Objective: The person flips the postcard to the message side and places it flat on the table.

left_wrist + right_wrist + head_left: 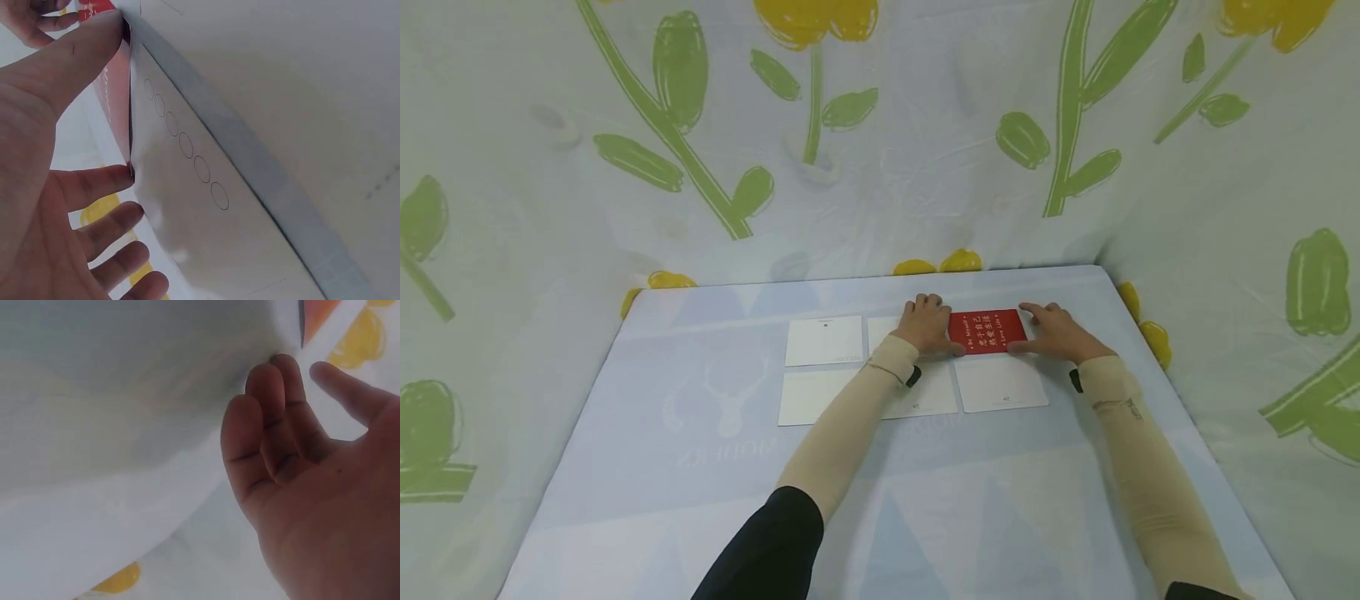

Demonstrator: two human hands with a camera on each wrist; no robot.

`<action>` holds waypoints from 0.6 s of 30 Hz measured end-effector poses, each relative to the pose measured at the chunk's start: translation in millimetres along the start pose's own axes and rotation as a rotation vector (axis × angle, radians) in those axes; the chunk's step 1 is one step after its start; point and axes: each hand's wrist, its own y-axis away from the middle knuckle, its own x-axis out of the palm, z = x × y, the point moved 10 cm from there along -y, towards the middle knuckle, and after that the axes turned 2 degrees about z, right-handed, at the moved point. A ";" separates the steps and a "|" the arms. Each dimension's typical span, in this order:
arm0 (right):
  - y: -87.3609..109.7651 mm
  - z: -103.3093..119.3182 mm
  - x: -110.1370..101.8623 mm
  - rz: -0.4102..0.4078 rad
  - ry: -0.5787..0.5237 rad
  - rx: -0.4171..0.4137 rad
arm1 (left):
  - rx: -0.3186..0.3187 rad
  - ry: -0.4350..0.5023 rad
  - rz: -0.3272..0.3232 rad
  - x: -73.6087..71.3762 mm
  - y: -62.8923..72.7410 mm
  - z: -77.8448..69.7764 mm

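Note:
A red card with white lettering lies flat on the table at the right end of the back row of cards. At its left edge is my left hand, fingers spread; in the left wrist view its thumb and forefinger touch that edge, beside a white card printed with small circles. My right hand is at the red card's right edge, thumb near the front corner. Loosely bent fingers show on that hand in the right wrist view. Just in front of the red card lies a white card.
Another white card lies at the back row's left end. My left forearm partly covers the front row, including a white card. The pale blue patterned table meets floral cloth at the back and sides.

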 end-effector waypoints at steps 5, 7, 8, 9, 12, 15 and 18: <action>-5.3 2.1 3.0 0.037 -0.005 0.012 | -0.002 -0.003 -0.005 -1.8 0.9 -1.5; -6.5 2.2 3.9 0.046 -0.008 0.014 | -0.002 0.000 -0.007 -2.0 1.0 -2.0; -6.9 2.1 4.2 0.049 -0.011 0.017 | -0.002 -0.001 -0.005 -1.6 0.7 -2.0; -7.3 2.1 4.5 0.052 -0.011 0.018 | -0.002 -0.002 -0.003 -1.2 0.4 -2.0; -8.7 0.7 4.5 0.053 -0.014 0.024 | -0.005 -0.005 0.000 -0.8 0.2 -2.0; -10.4 -0.9 3.7 0.048 -0.016 0.030 | -0.006 -0.005 -0.007 -2.2 0.2 -2.0; -12.1 -2.7 3.9 0.049 -0.033 0.040 | -0.005 0.010 -0.020 -3.0 0.0 -1.9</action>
